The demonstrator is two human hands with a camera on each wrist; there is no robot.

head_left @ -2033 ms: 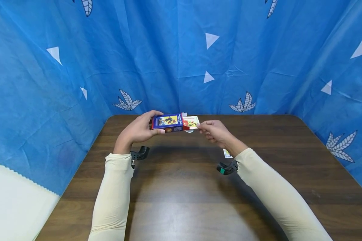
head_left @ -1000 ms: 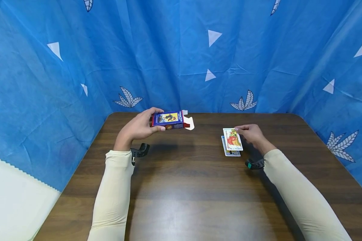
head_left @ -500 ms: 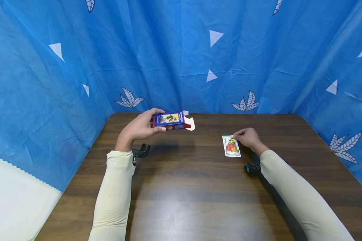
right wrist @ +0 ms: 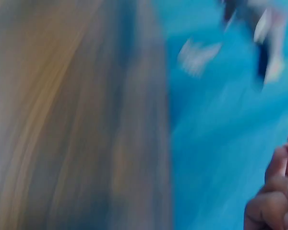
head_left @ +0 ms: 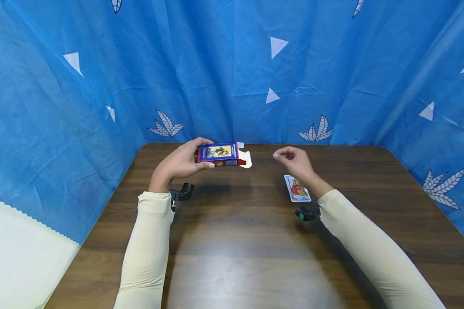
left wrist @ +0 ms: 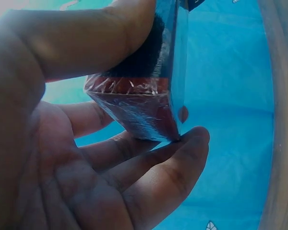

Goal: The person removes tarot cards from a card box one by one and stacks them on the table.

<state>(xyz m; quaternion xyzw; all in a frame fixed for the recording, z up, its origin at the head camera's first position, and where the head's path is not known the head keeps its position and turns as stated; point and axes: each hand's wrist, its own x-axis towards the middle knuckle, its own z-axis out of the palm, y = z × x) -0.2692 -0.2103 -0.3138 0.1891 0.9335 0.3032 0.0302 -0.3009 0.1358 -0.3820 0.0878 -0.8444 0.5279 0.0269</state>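
Observation:
In the head view, my left hand (head_left: 181, 163) grips a blue and red tarot card box (head_left: 219, 154) by its left end, above the table. The box's white end flap (head_left: 245, 159) stands out toward the right. Seen in the left wrist view, the box (left wrist: 139, 100) has a clear wrap at its closed end, between thumb and fingers (left wrist: 168, 177). My right hand (head_left: 294, 163), its fingers curled with nothing between them, hovers right of the box. A colourful tarot card (head_left: 298, 191) lies face up on the table, partly hidden by that hand.
The brown wooden table (head_left: 232, 240) reaches back to a blue curtain (head_left: 232, 73) with white leaf and triangle prints. A white surface (head_left: 19, 257) is at the lower left. Each wrist carries a black camera mount. The right wrist view is blurred.
My right hand drew a card from the box, laid it over another card on the table at the right, let go, and moved back left toward the box. The left hand stays in place.

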